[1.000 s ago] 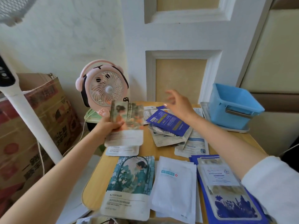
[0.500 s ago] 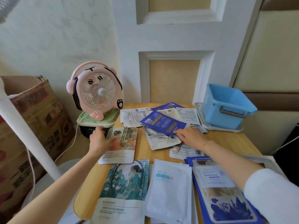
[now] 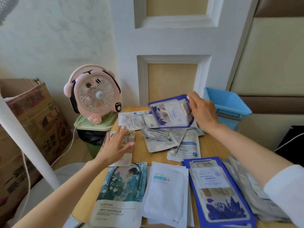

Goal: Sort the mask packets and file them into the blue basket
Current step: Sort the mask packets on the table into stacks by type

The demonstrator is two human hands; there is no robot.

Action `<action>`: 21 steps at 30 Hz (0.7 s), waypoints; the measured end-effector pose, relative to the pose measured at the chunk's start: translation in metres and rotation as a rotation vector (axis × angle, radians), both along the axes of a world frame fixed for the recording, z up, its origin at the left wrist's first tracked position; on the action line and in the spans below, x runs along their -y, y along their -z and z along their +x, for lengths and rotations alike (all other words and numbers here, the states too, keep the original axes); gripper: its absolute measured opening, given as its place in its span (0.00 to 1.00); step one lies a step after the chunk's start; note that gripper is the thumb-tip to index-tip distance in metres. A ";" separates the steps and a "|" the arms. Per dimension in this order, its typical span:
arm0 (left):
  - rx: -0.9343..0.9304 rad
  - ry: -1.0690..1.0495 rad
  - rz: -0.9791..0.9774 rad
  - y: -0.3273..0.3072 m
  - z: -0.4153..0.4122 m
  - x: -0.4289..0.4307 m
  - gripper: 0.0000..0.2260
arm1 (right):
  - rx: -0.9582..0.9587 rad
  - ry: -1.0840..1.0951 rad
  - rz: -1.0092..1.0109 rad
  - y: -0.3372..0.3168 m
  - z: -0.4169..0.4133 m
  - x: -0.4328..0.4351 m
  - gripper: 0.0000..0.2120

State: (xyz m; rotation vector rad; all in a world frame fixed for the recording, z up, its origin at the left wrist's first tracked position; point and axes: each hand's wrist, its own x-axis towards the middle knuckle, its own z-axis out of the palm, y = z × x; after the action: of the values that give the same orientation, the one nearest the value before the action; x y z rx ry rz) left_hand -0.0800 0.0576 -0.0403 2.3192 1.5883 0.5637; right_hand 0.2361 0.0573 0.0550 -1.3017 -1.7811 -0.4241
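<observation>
While the right hand (image 3: 203, 112) grips a blue-bordered mask packet (image 3: 171, 111) by its right edge, the packet hangs tilted in the air just above centre frame, over a loose heap of silver and white packets (image 3: 164, 139) on the wooden table (image 3: 212, 145). The left hand (image 3: 115, 143) lies flat, fingers straight and spread, pressing on an illustrated packet (image 3: 130, 137) at the table's left edge, left of centre. The blue basket (image 3: 228, 106) stands at the right of the frame, just behind the raised hand – no packets can be seen in the part of it that shows. Along the bottom of the frame lie three sorted groups side by side: a teal packet with a painted figure (image 3: 121, 183), plain white packets (image 3: 166, 191), and a stack of blue-bordered packets (image 3: 218, 191). At mid-left a pink desk fan (image 3: 95, 94) sits on a green bin (image 3: 97, 122).
</observation>
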 end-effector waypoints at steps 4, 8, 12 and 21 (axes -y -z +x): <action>0.726 -0.005 -0.081 -0.057 0.044 0.021 0.29 | -0.155 -0.139 -0.098 -0.030 0.004 0.007 0.12; 0.872 0.143 -0.117 -0.102 0.057 0.020 0.36 | -0.167 -0.235 -0.166 -0.046 0.006 0.020 0.09; 0.455 0.282 -0.379 -0.127 0.075 0.028 0.21 | -0.096 -0.250 -0.181 -0.052 -0.006 0.033 0.09; 0.961 0.103 -0.797 -0.064 0.137 0.085 0.03 | -0.449 -0.245 -1.053 -0.020 0.039 0.039 0.24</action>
State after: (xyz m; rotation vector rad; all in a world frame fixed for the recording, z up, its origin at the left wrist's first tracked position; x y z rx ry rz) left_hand 0.0568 -0.0271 0.0241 1.2123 0.9417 0.6924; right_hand 0.2755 0.0179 0.0747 -1.6258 -1.7467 1.0062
